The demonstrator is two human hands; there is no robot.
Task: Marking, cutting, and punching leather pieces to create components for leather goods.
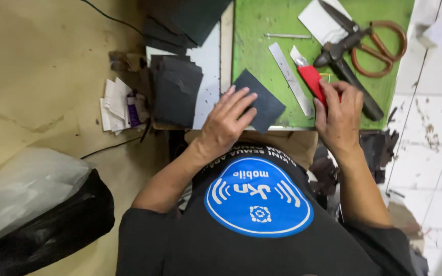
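On the green cutting mat (262, 30), seen from your head camera looking straight down, your left hand (226, 122) lies flat with fingers spread on a dark, square piece of stiff sheet material (264, 105) — it presses the piece down rather than grasping it, palm down and fingers open. That dark piece sits turned like a diamond at the near edge of the mat, one corner just reaching the edge.

Your right hand (339, 117) is closed around the red handle of a utility knife (310, 76); the silver blade end points away from you, up the mat. Just beside the knife on its left lies a flat steel ruler (290, 76), slanted, between the knife and the dark piece. A thin metal rod (287, 36) lies farther up the mat.

Beyond your right hand rest large black shears with brown loop handles (364, 51), partly over a white card (321, 20).

To the left of the mat a stack of dark cut sheets (175, 89) sits on a pale board (208, 61), with more dark sheets (180, 20) above it. Farther left — on the tan surface (42, 76) — lie some small white papers (113, 105), and a black bag with clear plastic (31, 204) fills the lower left corner.
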